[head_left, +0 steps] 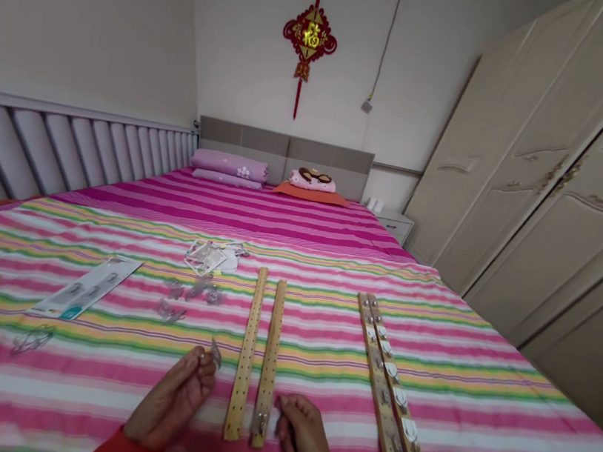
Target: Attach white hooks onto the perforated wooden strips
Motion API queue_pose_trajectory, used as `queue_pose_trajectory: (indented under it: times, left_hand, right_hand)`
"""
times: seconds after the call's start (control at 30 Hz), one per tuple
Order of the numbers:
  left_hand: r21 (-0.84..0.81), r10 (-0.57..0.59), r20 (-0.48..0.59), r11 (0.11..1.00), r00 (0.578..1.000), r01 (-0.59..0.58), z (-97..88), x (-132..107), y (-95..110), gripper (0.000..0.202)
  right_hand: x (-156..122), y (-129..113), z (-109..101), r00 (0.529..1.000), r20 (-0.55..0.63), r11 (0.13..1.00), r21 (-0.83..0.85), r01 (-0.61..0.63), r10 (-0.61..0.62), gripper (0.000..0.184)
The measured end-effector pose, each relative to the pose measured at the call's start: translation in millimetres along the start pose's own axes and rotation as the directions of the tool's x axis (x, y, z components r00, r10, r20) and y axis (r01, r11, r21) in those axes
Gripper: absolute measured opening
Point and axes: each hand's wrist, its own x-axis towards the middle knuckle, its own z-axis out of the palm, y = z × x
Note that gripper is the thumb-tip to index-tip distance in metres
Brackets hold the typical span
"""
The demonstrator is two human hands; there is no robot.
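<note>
My left hand [177,396] is closed in a pinch on a small greyish hook-like piece [215,353], held just left of the wooden strips. Beside it lies a long wooden strip [246,353] with rows of small holes. A second holed wooden strip [272,349] runs parallel, with a small shiny metal fitting [260,422] at its near end. Close to that end, on the right, my right hand [305,436] has its fingers curled together. What they hold, if anything, is too small to make out.
On the right lie two wooden strips [378,379] bearing white and metal hooks. Several clear packets [171,310] and cards [206,256] are farther back. A blister pack [91,288] and wire pieces [33,339] rest at left on the striped sheet [194,230].
</note>
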Motion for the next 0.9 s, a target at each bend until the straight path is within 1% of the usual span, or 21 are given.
queue_pose_trajectory:
  times: [0.07,0.13,0.17,0.27,0.33,0.43,0.5,0.57,0.63,0.7,0.73,0.77,0.8,0.83,0.9]
  left_hand:
    - [-0.061,-0.023,0.034,0.998,0.999,0.025,4.3,-3,-14,0.027]
    - [-0.071,-0.054,0.053,0.996,0.997,0.058,10.2,-5,-26,0.025]
    - [-0.06,-0.074,0.045,0.995,0.996,0.077,13.8,-5,-32,0.021]
    - [0.017,-0.133,-0.034,0.991,0.991,0.133,24.9,-4,-46,0.01]
    - [0.077,-0.148,-0.039,0.986,0.988,0.15,30.6,-5,-54,0.007]
    - [0.126,-0.151,0.036,0.981,0.988,0.145,34.9,-7,-62,0.005]
    - [0.143,-0.149,0.067,0.98,0.986,0.139,35.4,-9,-66,0.007]
    - [0.176,-0.153,0.09,0.975,0.984,0.135,34.7,-10,-68,0.009]
    - [0.247,-0.143,0.101,0.962,0.985,0.114,33.7,-9,-69,0.013]
    - [0.372,-0.081,0.1,0.927,0.992,0.038,33.0,-9,-69,0.019]
    - [0.458,-0.034,0.108,0.889,0.994,-0.02,32.9,-9,-68,0.021]
    - [0.552,0.022,0.129,0.829,0.991,-0.09,33.1,-9,-67,0.022]
    - [0.647,0.077,0.162,0.745,0.984,-0.165,33.4,-10,-65,0.02]
    - [0.734,0.127,0.208,0.635,0.97,-0.241,33.8,-11,-63,0.018]
    - [0.851,0.192,0.325,0.368,0.926,-0.375,34.5,-13,-58,0.01]
  right_hand:
    - [-5,-5,4,1.0,0.001,1.0,0.002,0.028,-0.028,0.045]
    - [-12,-14,11,0.997,0.013,0.997,-0.018,0.079,-0.079,0.044]
    - [-15,-20,15,0.993,0.02,0.992,-0.037,0.118,-0.118,0.044]
    - [-26,-40,30,0.965,0.014,0.96,-0.103,0.262,-0.262,0.041]
    - [-31,-51,38,0.949,-0.009,0.943,-0.11,0.313,-0.316,0.041]
    - [-35,-61,46,0.95,0.007,0.948,-0.068,0.311,-0.311,0.041]
    - [-35,-62,47,0.955,0.017,0.954,-0.042,0.297,-0.297,0.042]
    - [-35,-61,46,0.956,0.002,0.955,-0.037,0.293,-0.294,0.041]
    - [-35,-61,44,0.955,-0.025,0.955,-0.042,0.295,-0.296,0.039]
    - [-35,-60,43,0.954,-0.039,0.955,-0.049,0.294,-0.296,0.037]
    - [-35,-60,42,0.954,-0.041,0.955,-0.049,0.294,-0.296,0.036]
    - [-35,-59,41,0.954,-0.042,0.954,-0.046,0.295,-0.297,0.035]
    - [-35,-58,40,0.953,-0.045,0.954,-0.042,0.298,-0.3,0.034]
    - [-35,-58,39,0.951,-0.05,0.952,-0.038,0.302,-0.304,0.033]
    - [-35,-58,37,0.948,-0.059,0.949,-0.042,0.312,-0.314,0.032]
